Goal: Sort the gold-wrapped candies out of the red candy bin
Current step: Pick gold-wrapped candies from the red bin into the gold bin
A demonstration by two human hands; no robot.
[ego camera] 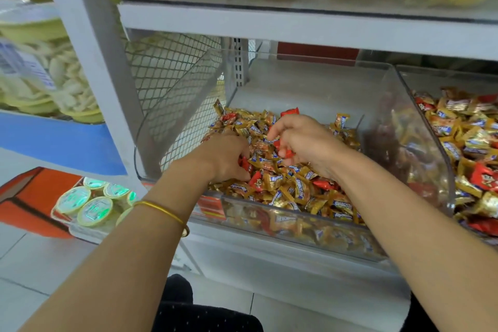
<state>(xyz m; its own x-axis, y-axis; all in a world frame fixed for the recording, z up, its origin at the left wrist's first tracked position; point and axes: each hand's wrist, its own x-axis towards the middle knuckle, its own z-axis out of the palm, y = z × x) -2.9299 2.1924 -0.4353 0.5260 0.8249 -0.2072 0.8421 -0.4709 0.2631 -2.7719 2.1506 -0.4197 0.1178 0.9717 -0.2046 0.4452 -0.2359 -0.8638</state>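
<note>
A clear plastic bin (285, 219) on the shelf holds a heap of gold-wrapped candies (304, 191) with a few red-wrapped candies (256, 179) mixed in. Both my hands are down in the heap. My left hand (225, 156) has its fingers curled round a red candy at its fingertips. Just right of it, my right hand (299, 140) grips red-wrapped candies in its curled fingers. One red candy (289, 111) lies on the pile behind my right hand.
A second clear bin (420, 121) to the right holds mixed gold and red candies (474, 143). A wire mesh panel (167, 75) closes the shelf's left side. Small sealed cups (91, 203) sit low on the left. A shelf edge (296, 27) runs above.
</note>
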